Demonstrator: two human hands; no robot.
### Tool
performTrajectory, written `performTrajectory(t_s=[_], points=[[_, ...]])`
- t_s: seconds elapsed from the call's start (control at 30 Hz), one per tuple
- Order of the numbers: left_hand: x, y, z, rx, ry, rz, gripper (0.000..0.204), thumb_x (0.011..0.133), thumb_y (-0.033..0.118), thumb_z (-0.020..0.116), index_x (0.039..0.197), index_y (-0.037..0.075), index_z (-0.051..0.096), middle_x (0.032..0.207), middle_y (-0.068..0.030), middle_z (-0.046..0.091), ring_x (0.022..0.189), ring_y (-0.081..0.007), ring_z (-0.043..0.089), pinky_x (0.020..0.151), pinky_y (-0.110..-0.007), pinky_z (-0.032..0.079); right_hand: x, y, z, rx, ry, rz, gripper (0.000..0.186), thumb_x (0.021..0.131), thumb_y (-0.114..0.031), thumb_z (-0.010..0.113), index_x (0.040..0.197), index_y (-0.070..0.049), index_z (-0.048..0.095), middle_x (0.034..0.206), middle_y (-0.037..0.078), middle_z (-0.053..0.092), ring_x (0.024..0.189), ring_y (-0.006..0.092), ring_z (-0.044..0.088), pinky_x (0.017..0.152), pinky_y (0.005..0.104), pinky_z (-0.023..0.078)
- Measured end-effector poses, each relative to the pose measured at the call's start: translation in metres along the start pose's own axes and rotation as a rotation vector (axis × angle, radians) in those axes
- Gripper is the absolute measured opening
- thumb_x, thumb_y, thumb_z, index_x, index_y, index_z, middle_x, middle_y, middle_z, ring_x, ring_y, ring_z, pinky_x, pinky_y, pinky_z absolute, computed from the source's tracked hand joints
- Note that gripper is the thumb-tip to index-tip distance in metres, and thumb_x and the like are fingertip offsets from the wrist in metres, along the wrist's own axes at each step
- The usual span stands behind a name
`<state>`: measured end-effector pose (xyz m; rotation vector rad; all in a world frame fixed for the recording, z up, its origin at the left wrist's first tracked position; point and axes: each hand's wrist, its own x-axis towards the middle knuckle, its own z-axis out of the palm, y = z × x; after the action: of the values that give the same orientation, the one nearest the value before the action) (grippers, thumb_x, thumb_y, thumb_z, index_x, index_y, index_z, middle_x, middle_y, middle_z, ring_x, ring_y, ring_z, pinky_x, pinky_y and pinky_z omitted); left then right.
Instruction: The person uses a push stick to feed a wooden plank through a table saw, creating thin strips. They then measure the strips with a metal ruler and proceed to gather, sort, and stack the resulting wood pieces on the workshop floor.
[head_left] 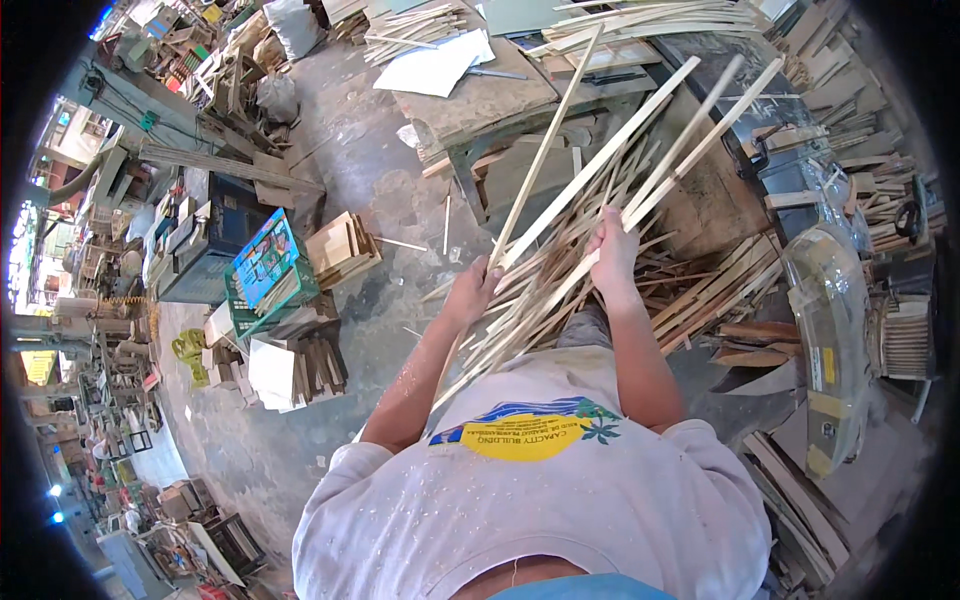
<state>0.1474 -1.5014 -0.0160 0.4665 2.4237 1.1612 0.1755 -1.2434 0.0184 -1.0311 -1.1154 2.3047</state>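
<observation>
Long thin pale wood strips fill the space in front of me. My left hand (470,290) is closed around a wood strip (548,135) that slants up and away. A wider pale strip (620,140) runs beside it, its lower end close to my left fingers. To the right, my right hand (614,255) grips a couple of wood strips (712,145) that point up to the far right. Under and between both hands lies a loose bundle of strips (540,290), crossing at many angles. Its lower ends reach toward my white shirt, which is dotted with wood shavings.
A worn workbench (490,112) with a white sheet (435,65) stands ahead. More strips (720,285) lie to the right, near a plastic-wrapped curved piece (820,340). On the left are a green crate (270,290) and stacked wood blocks (345,250) on the concrete floor (385,340).
</observation>
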Motion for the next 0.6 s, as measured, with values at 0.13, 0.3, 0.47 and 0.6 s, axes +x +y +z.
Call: performTrajectory(t_s=[0.13,0.3,0.47,0.6], points=[[0.005,-0.010,0.007,-0.035,-0.054,-0.068,0.035,0.103,0.036,0.050,0.106,0.002,0.060,0.076,-0.0220,0.063,0.073,-0.0399,0.063,0.070,-0.048,0.048,-0.005,-0.009,-0.010,0.042,-0.032,0.017,0.016,0.100,-0.024,0.061,0.100,-0.008,0.057,0.070,-0.004,0.040,0.056,0.0099,0.039,0.051,0.0292,0.038],[0.011,-0.035,0.023,0.003,-0.005,0.051,0.038,0.104,0.038,0.046,0.103,0.004,0.062,0.073,-0.0154,0.063,0.064,-0.0303,0.063,0.064,-0.043,0.049,-0.007,-0.012,-0.019,0.062,-0.021,0.056,0.017,0.099,-0.027,0.062,0.098,-0.010,0.059,0.069,-0.004,0.040,0.056,0.0093,0.038,0.052,0.0296,0.038],[0.012,-0.048,0.028,0.116,0.047,0.190,0.028,0.098,0.030,0.058,0.100,0.004,0.068,0.067,-0.0174,0.064,0.060,-0.0300,0.065,0.062,-0.041,0.050,-0.007,-0.014,-0.022,0.071,-0.039,0.049,0.014,0.094,-0.026,0.066,0.091,-0.014,0.059,0.066,-0.005,0.040,0.051,0.0079,0.039,0.049,0.0281,0.037],[0.007,-0.042,0.030,0.149,-0.007,0.081,0.030,0.091,0.029,0.067,0.104,0.003,0.070,0.082,-0.0252,0.066,0.075,-0.0431,0.064,0.069,-0.050,0.050,-0.008,-0.018,-0.021,0.069,-0.010,0.046,0.016,0.094,-0.026,0.067,0.091,-0.014,0.057,0.066,-0.005,0.041,0.053,0.0089,0.041,0.049,0.0280,0.037]])
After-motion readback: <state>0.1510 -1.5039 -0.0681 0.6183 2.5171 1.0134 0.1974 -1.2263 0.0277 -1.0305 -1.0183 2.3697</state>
